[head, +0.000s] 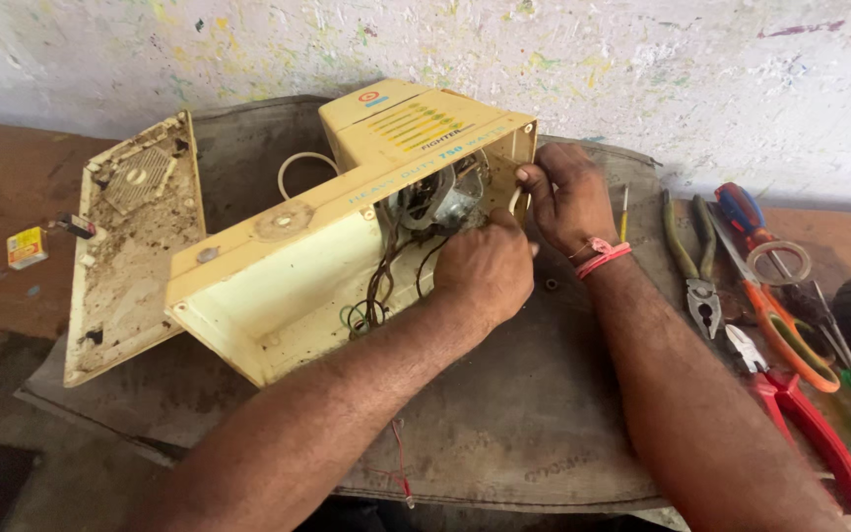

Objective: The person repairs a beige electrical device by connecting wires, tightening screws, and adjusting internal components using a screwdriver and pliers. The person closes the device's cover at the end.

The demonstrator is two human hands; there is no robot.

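A cream-yellow plastic appliance housing [288, 256] lies on its side on a grey mat, open underside toward me, with a motor [445, 202] and dark wires [381, 286] showing inside. My left hand [485, 268] reaches into the opening, fingers curled near the motor and a white cable. My right hand [568, 192] grips the housing's right edge, thumb pinching the white cable there. A pink band circles my right wrist. A dirty cream base plate [135, 246] leans beside the housing at the left.
The grey mat [544, 414] covers a reddish bench below a paint-flecked wall. Tools lie at right: green-handled pliers [693, 266], orange-handled scissors [780, 315], red-handled pliers [800, 414], screwdrivers, a green-handled tool. A small yellow box [27, 246] sits far left.
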